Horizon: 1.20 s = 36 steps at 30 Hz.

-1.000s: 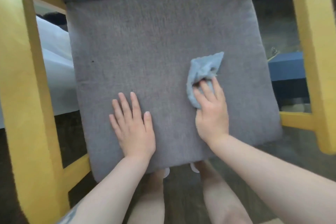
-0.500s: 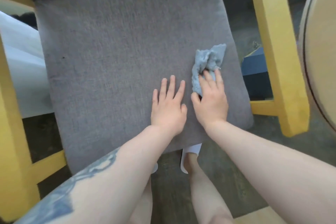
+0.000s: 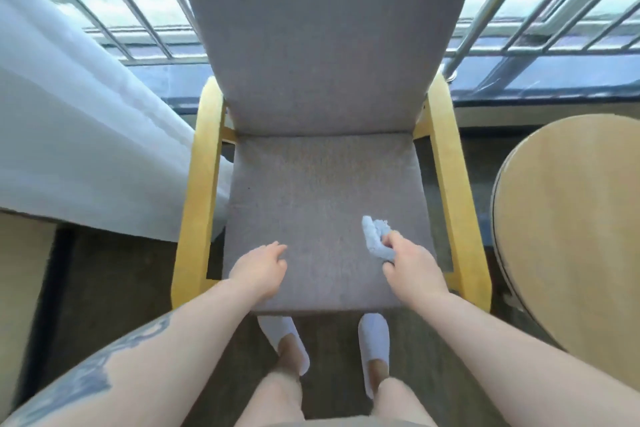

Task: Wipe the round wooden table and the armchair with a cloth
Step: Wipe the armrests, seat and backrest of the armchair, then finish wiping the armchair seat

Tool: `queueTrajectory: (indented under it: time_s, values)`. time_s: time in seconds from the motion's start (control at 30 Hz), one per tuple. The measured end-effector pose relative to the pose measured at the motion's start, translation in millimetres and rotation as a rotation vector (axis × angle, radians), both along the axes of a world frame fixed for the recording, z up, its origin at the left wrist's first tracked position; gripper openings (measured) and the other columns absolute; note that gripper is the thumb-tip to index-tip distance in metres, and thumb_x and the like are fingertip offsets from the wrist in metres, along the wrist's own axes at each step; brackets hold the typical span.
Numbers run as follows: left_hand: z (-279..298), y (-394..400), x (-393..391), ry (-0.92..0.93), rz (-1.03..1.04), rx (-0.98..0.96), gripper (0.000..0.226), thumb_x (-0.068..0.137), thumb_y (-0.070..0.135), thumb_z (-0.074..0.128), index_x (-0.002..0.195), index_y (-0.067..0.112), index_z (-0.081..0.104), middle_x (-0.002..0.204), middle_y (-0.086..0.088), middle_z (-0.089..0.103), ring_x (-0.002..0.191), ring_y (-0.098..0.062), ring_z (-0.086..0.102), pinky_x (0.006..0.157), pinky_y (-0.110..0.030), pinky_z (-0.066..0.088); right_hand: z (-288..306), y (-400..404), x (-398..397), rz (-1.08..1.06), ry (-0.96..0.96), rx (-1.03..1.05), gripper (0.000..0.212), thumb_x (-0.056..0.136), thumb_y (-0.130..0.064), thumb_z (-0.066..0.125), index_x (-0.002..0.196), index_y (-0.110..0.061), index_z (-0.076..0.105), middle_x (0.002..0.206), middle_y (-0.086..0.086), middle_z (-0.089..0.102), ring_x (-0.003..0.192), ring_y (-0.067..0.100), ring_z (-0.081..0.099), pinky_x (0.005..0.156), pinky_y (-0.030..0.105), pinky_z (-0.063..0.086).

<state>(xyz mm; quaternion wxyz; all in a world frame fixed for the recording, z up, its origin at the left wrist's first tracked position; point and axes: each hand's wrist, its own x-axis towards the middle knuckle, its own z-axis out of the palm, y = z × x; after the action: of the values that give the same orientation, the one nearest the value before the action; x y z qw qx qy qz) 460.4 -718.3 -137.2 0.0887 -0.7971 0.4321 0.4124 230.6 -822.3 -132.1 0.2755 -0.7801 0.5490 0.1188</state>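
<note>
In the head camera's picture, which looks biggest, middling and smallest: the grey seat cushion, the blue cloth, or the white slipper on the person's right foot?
As they look in this view, largest to smallest:
1. grey seat cushion, by far
2. right white slipper
3. blue cloth, bunched in the right hand

The cloth is crumpled and partly hidden, so spread out it could be bigger than the slipper.

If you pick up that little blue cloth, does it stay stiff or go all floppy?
Probably floppy: the blue cloth is already scrunched into soft folds where the right hand grips it. It looks light too, since a few fingers bunch it easily. On the chair's fuzzy grey seat cushion it would likely drag rather than slide.
</note>
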Motion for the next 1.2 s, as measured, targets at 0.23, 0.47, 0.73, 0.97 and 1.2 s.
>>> queueTrajectory:
  time_s: [0.23, 0.47, 0.73, 0.97, 1.2]
  values:
    - [52.7, 35.8, -12.9, 0.019, 0.412, -0.051, 0.041, 0.1, 0.031, 0.036, 0.141, 0.03, 0.042, 0.145, 0.001, 0.045, 0.127, -0.021, 0.047, 0.103, -0.033, 0.041, 72.0, -22.4, 1.1, 0.451, -0.078, -0.188, 0.031, 0.087, -0.01, 0.05, 0.114, -0.023, 0.061, 0.117, -0.006, 0.057, 0.114, 0.015, 0.049, 0.106, 0.032, 0.032]
    - [102.0, 126.0, -41.8, 0.015, 0.747, -0.076, 0.038, 0.099, 0.03, 0.037, 0.135, 0.029, 0.049, 0.143, 0.003, 0.047, 0.126, -0.02, 0.047, 0.104, -0.03, 0.039, 120.1, -7.8, 30.9, 0.895, -0.087, -0.337, 0.037, 0.034, -0.012, 0.079, 0.064, -0.031, 0.066, 0.064, -0.011, 0.059, 0.06, 0.014, 0.059, 0.058, 0.023, 0.048]
    - [185.6, 281.5, -18.3, -0.191, 1.263, -0.246, 0.038, 0.099, 0.03, 0.037, 0.135, 0.033, 0.049, 0.14, 0.007, 0.048, 0.121, -0.018, 0.05, 0.098, -0.03, 0.042, 215.6, 112.6, 167.9, 1.375, -0.211, -0.435, 0.021, 0.067, -0.02, 0.071, 0.085, -0.028, 0.067, 0.086, -0.005, 0.061, 0.087, 0.019, 0.059, 0.07, 0.026, 0.039]
    - [211.8, 480.9, -67.7, -0.305, 1.694, -0.233, 0.038, 0.098, 0.028, 0.037, 0.133, 0.024, 0.051, 0.134, 0.003, 0.053, 0.108, -0.015, 0.054, 0.09, -0.024, 0.043, 236.4, 307.4, 242.7, 1.712, -0.47, -0.31, 0.039, 0.089, -0.015, 0.044, 0.121, -0.033, 0.057, 0.122, -0.01, 0.054, 0.117, 0.012, 0.045, 0.097, 0.022, 0.03]
    - [217.6, 630.4, -131.0, -0.368, 2.013, -0.109, 0.036, 0.099, 0.021, 0.039, 0.129, 0.01, 0.055, 0.133, -0.008, 0.054, 0.123, -0.026, 0.05, 0.103, -0.033, 0.041, 246.8, 502.1, 260.1, 2.027, -0.48, -0.183, 0.025, 0.091, -0.014, 0.045, 0.104, -0.03, 0.06, 0.109, -0.009, 0.055, 0.108, 0.013, 0.048, 0.083, 0.022, 0.031]
